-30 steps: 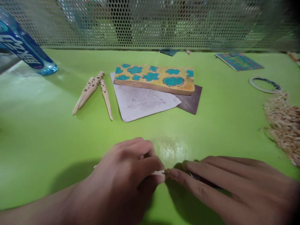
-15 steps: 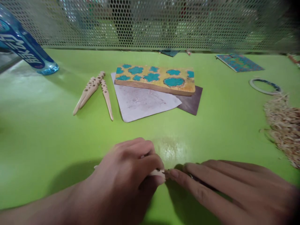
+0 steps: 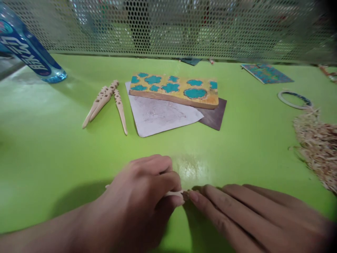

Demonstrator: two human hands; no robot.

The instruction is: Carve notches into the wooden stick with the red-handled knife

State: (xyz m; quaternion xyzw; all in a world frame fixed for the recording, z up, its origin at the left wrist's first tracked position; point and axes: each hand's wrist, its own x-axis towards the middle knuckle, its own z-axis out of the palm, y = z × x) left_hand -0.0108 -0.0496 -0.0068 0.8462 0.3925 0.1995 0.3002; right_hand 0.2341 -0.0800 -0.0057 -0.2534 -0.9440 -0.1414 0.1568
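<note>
The left hand [image 3: 134, 196] is curled shut on a pale wooden stick [image 3: 173, 193], bracing it firmly against the right hand [image 3: 252, 218], whose fingers lie nearly flat at its tip, any hold hidden. 3 carved sticks [image 3: 104, 105] lie clear at 11 o'clock; shavings [image 3: 317, 147] at 3 o'clock.

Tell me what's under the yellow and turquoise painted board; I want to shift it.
A pale, scuffed sheet sticks out from under the painted board, overlapping a dark brown sheet. The board covers the rest, so anything else beneath cannot be seen.
</note>
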